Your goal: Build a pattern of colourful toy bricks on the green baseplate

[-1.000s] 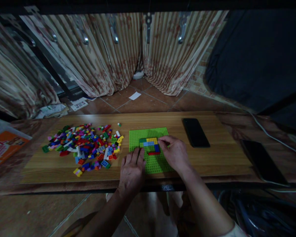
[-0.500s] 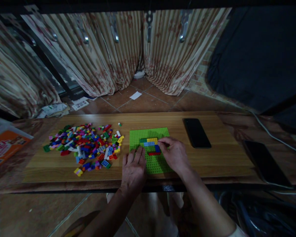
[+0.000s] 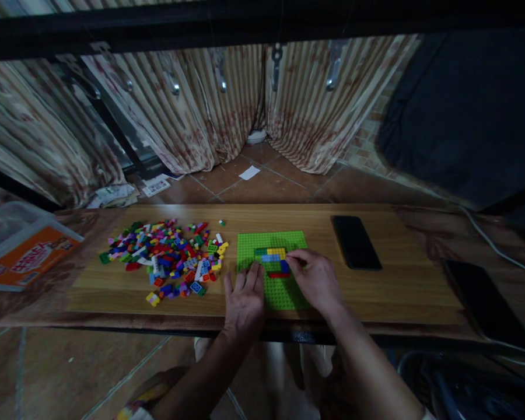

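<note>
Your right hand (image 3: 318,283) is sitting nearer, its grip almost together just right of the dark blue brick (image 3: 284,267) on the green baseplate (image 3: 289,298); whether it's clamping anything, I cannot tell. Your left hand (image 3: 245,300) is resting leftward, fingers extended.

Black phone (image 3: 356,242), dark flat device (image 3: 487,303) to its right, striped curtains (image 3: 234,111), white paper (image 3: 249,172) on tiled floor (image 3: 284,185)

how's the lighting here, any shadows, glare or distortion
In the head view, light is dim, lower right very dark; in the head view, shadow darkens the green baseplate near the right hand; in the head view, metal hooks glint, and curtains slant, perhaps from wide-angle distortion.
</note>
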`<state>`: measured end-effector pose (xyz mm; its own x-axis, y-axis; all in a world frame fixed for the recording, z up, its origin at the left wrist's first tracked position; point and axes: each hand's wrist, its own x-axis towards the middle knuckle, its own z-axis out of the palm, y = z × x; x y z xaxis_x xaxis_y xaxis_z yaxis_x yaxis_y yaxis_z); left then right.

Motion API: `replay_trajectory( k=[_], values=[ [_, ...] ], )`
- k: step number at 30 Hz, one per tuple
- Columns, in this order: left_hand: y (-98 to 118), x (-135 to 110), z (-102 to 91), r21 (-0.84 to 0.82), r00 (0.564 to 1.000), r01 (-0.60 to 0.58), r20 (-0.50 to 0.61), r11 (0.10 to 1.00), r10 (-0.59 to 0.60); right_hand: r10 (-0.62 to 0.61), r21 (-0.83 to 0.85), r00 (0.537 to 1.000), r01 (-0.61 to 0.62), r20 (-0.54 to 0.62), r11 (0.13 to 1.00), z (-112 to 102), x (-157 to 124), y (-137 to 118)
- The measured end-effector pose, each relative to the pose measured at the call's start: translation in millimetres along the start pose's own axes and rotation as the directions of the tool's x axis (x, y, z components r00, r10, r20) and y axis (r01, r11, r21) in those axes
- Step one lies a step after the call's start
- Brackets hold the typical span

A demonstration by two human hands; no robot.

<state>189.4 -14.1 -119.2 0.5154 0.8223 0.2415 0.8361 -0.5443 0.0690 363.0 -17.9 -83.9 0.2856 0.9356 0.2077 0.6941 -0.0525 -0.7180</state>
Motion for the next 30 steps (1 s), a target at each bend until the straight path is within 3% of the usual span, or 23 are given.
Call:
replay_trajectory(
  k=[6,16,24,30],
  values=[
    [-9.3,4.4,-4.4,-0.121,0.999,-0.005,-0.043,0.993,0.000,0.007,0.000,0.999,-0.007,-0.046,1.000,-5.2,-2.2,-0.1],
    [-20.0,9.6,-7.6,-0.179,0.996,0.031,-0.081,0.983,-0.046,0.002,0.005,1.000,-0.002,-0.017,1.000,4.2,1.0,-4.9],
    [-37.7,15.4,-12.2,-0.365,0.984,0.107,-0.092,0.925,-0.150,-0.184,-0.011,0.979,0.186,0.093,0.983,27.5,-6.2,-18.7],
    [-42.4,16.1,-14.1,-0.427,0.979,0.097,-0.119,0.899,-0.163,-0.222,-0.101,0.966,0.236,0.129,0.967,40.4,-0.9,-18.7]
  ],
)
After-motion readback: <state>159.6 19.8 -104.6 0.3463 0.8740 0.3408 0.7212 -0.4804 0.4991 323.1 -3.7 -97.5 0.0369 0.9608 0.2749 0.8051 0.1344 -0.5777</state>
